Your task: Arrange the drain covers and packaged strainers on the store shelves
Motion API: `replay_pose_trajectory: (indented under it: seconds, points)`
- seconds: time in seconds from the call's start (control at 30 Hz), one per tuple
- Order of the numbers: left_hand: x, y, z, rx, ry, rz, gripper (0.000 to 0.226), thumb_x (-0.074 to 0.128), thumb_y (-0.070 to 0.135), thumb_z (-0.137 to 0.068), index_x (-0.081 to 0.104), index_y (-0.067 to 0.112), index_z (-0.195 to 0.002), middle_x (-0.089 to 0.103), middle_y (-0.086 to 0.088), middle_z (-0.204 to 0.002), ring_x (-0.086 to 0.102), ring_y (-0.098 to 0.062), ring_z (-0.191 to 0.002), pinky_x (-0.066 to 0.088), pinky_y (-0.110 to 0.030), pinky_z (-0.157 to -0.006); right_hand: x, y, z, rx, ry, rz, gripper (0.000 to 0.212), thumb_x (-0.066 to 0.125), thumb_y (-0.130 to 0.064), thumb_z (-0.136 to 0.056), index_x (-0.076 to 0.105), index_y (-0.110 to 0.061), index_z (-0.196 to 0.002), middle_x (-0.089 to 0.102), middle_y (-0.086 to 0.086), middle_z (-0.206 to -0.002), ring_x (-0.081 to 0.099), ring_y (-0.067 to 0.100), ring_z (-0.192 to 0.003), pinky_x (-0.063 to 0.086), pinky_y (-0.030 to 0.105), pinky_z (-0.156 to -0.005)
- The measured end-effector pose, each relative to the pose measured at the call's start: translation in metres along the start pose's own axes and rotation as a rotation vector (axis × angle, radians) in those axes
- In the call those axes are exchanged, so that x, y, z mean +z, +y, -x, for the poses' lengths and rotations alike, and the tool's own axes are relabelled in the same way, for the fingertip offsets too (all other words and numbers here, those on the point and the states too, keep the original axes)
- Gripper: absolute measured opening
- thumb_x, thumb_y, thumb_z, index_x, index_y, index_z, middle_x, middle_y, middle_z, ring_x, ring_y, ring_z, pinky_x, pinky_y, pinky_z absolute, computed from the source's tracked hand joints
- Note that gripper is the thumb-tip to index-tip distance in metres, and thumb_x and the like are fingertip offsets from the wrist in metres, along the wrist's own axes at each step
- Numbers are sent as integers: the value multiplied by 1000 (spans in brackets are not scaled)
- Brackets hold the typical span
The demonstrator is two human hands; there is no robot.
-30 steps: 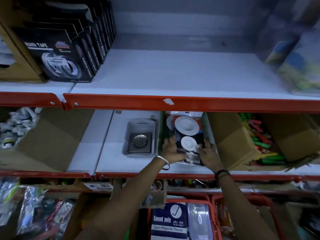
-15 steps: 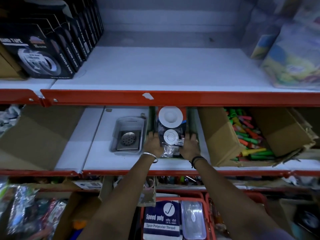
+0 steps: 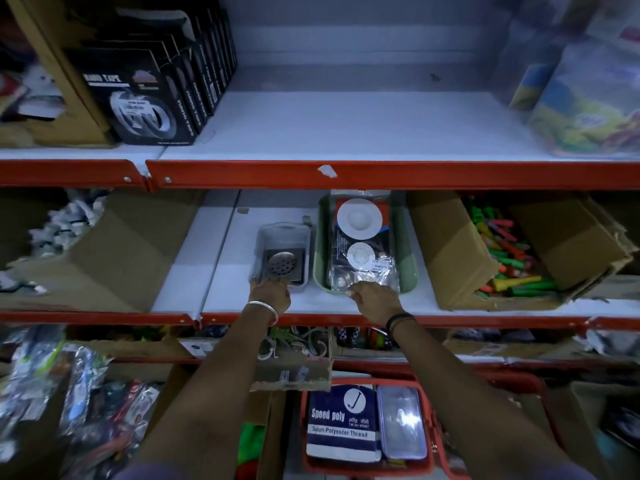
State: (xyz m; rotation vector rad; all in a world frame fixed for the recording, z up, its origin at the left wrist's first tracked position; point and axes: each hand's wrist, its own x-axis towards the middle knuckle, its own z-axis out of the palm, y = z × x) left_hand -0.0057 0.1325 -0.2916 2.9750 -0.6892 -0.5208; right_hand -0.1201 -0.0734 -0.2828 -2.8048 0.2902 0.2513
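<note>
On the middle shelf a packaged strainer [image 3: 360,244], a dark card with two white discs in clear plastic, lies in a green tray [image 3: 408,268]. To its left a small grey tray [image 3: 282,233] holds a square metal drain cover [image 3: 283,263] with a round perforated centre. My left hand [image 3: 270,294] grips the front left corner of the grey tray. My right hand [image 3: 375,301] rests at the green tray's front rim, fingertips touching the packet's lower plastic edge.
Open cardboard boxes [image 3: 453,251] flank both trays; the right one holds coloured pieces. Black tape boxes [image 3: 138,98] stand on the upper shelf's left, colourful packs [image 3: 588,98] on its right. A red basket [image 3: 367,424] with thread packs sits below.
Both hands held the strainer packet earlier and set it down in the green tray. My left hand has since moved left to the grey tray; my right hand slid down to the packet's front edge.
</note>
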Motion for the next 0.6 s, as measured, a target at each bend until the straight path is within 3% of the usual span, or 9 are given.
replay_pose_trajectory:
  seconds: [0.23, 0.4, 0.53, 0.6]
  points:
    - [12, -11, 45, 139, -5, 109, 40, 43, 18, -90, 50, 22, -129, 58, -10, -131, 48, -28, -124, 29, -47, -111, 4, -8, 34, 84, -51, -67, 39, 36, -38, -99, 63, -12, -111, 68, 17, -111, 63, 30, -102, 47, 36, -84]
    - [12, -10, 68, 185, -36, 99, 46, 43, 22, -93, 39, 17, -139, 45, -14, -142, 40, -33, -131, 34, -46, -110, 3, -20, 57, 115, -38, -91, 36, 37, -30, -100, 63, -8, -109, 70, 20, -105, 65, 31, -98, 48, 35, -85]
    - [0, -11, 78, 208, -103, 133, 50, 44, 26, -94, 35, 14, -141, 40, -15, -146, 39, -32, -132, 34, -44, -110, -10, -31, 64, 132, -86, -40, 36, 37, -32, -99, 60, -14, -119, 66, 16, -120, 61, 30, -109, 45, 36, -95]
    - [-18, -8, 85, 282, 58, 123, 49, 44, 26, -93, 36, 15, -139, 40, -11, -147, 39, -30, -133, 34, -44, -110, -28, -42, 66, 107, 18, -52, 36, 40, -31, -98, 55, -15, -127, 61, 15, -129, 58, 31, -117, 43, 39, -100]
